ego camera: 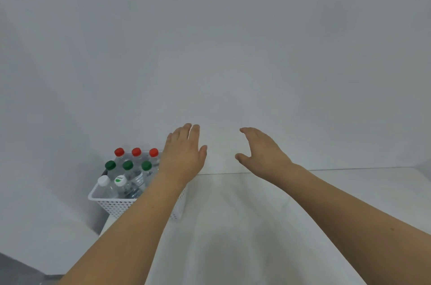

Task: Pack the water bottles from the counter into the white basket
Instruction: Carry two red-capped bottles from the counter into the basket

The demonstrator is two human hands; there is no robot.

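A white perforated basket [109,204] stands at the counter's left end. Several clear water bottles stand upright inside it: a back row with red caps [136,152], a middle row with green caps [127,165] and white-capped bottles [103,180] at the front. My left hand [183,154] hovers just right of the basket's far side, fingers spread, palm down, holding nothing. My left forearm hides the basket's right part. My right hand [261,150] is raised over the counter's middle, fingers apart and empty. I see no bottle on the counter outside the basket.
The white counter [233,226] runs from the basket to the right, meeting a plain white wall [210,51] at the back. The counter's left edge drops off just beside the basket, with grey floor [14,270] below at the lower left.
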